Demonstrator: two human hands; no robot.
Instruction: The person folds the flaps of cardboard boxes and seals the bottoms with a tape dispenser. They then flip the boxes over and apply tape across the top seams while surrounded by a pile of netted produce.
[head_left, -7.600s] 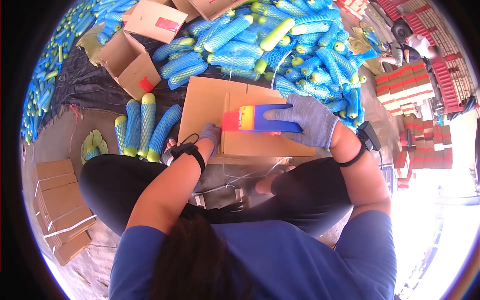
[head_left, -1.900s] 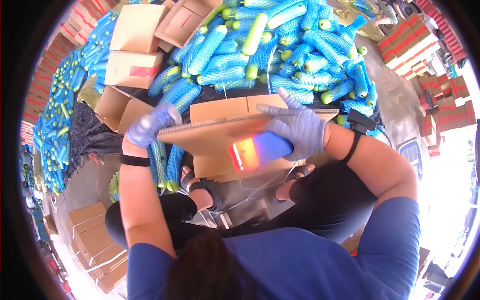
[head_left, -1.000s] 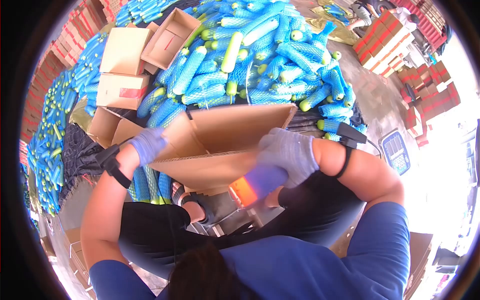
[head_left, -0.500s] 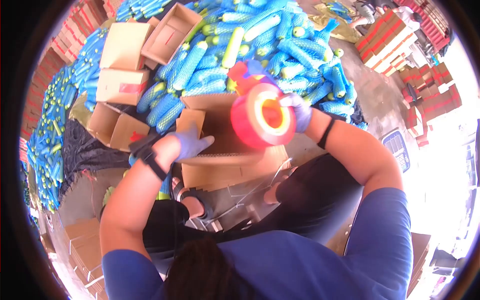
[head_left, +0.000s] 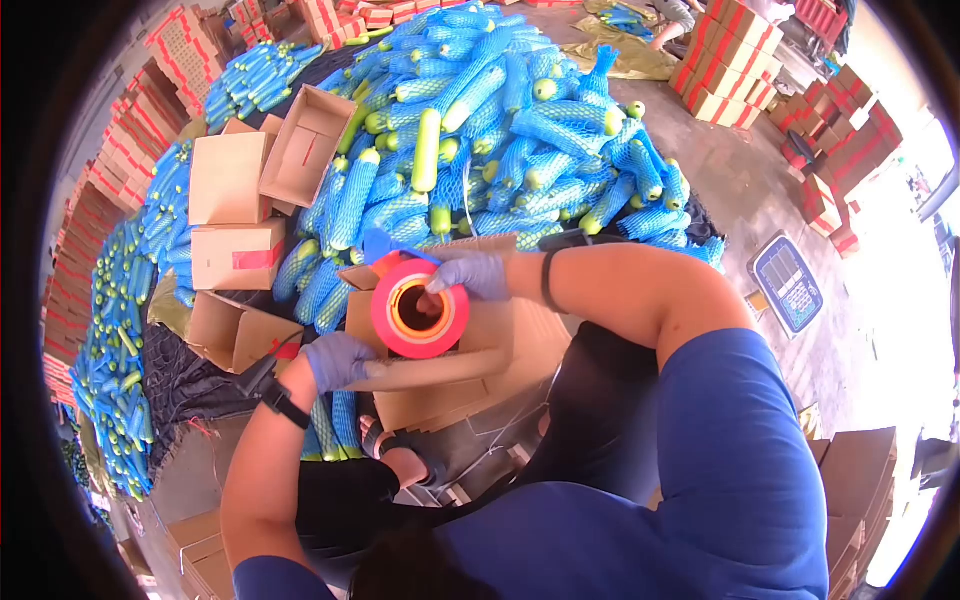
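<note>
My right hand (head_left: 472,277), in a thin pale glove, is closed on a tape dispenser (head_left: 376,247) carrying a big roll of red tape (head_left: 452,325). The roll is over the left part of an open cardboard box (head_left: 535,345) between my legs. My left hand (head_left: 340,362), gloved too, grips the box's near left edge at a flap. The roll hides much of the box's inside.
Beyond the box lies a large heap of green gourds in blue netting (head_left: 500,130). Empty cartons (head_left: 238,180) stand at the left. A digital scale (head_left: 787,284) is on the right, with taped boxes (head_left: 728,60) stacked behind. A person's leg (head_left: 672,30) shows at the top.
My right hand has moved left with the tape roll, across the box. My left hand has shifted down and left to the box's edge, and its fingers have closed. The view has shifted.
</note>
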